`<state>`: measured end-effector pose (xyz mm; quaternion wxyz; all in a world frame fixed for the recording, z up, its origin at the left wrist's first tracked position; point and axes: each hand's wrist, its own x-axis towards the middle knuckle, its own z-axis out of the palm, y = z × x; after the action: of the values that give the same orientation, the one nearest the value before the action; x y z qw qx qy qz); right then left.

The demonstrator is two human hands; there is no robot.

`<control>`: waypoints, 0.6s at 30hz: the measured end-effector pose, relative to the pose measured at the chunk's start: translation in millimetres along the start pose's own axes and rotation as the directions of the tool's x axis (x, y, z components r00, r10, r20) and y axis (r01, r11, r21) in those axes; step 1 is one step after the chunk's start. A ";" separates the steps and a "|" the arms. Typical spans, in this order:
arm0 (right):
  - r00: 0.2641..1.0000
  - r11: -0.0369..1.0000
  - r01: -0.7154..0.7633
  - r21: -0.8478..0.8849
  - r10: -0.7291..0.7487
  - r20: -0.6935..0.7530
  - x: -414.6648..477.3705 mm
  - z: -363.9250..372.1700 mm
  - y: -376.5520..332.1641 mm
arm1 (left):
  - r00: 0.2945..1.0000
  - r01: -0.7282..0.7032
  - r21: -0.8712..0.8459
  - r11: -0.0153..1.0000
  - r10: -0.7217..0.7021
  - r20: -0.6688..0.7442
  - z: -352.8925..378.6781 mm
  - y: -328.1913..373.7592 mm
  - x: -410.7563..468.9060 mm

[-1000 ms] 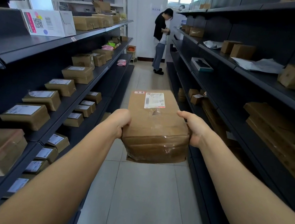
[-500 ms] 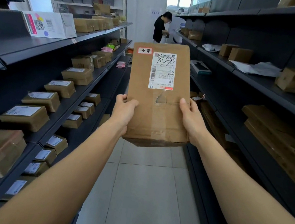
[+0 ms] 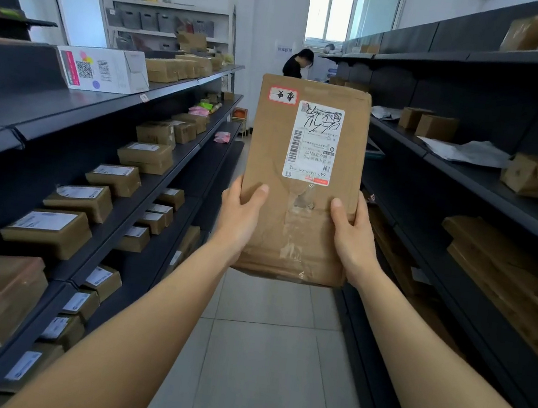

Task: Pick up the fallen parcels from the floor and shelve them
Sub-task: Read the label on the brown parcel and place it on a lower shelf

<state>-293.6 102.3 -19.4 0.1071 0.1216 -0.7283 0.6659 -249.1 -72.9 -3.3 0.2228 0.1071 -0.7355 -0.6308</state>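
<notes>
A flat brown cardboard parcel point(image 3: 294, 207) with a white shipping label and a small red-edged sticker stands upright in front of me, its labelled face toward the camera. My left hand point(image 3: 239, 220) grips its lower left edge and my right hand point(image 3: 352, 238) grips its lower right edge, thumbs on the front. The parcel is held in mid-air over the aisle floor, between the two dark shelf racks. No other parcel shows on the floor tiles in view.
Dark shelves on the left point(image 3: 144, 193) carry several small labelled boxes and a white box point(image 3: 103, 71). The right shelves point(image 3: 492, 180) hold a few boxes, flat cartons and grey bags. A person point(image 3: 296, 62) stands at the aisle's far end.
The parcel has been tipped from lying flat at waist height to upright and raised, label facing me. Both hands kept their grip on its sides.
</notes>
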 end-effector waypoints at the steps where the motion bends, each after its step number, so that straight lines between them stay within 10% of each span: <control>1: 1.000 1.000 0.006 0.009 -0.006 0.002 0.4 1.8 -0.2 | 1.000 -0.004 -0.009 1.000 0.004 -0.003 -0.6 -0.7 1.5; 18: 0.996 0.996 0.084 0.015 -0.084 -0.024 35.3 64.0 -5.3 | 0.991 -0.127 -0.170 0.977 0.132 0.021 -47.3 -21.7 61.7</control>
<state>-324.9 36.9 -9.0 0.1425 0.1454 -0.7158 0.6680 -284.0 -145.6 -7.6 0.2598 0.0295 -0.6886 -0.6764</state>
